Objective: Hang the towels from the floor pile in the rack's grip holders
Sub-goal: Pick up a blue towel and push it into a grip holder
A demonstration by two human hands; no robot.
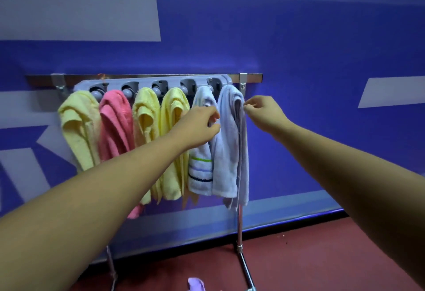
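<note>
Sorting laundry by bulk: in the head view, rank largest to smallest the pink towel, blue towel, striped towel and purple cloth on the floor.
1. Pink towel and blue towel: about alike; the left arm hides part of the pink one.
2. Striped towel.
3. Purple cloth, cut off by the frame.

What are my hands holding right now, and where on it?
Both pinch the pale blue towel near its top: left hand apparently its left edge, right hand its right edge.

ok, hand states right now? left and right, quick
Left hand: closed, fingers pinching the left edge of the pale blue towel.
Right hand: closed, pinching that towel's right edge.
</note>
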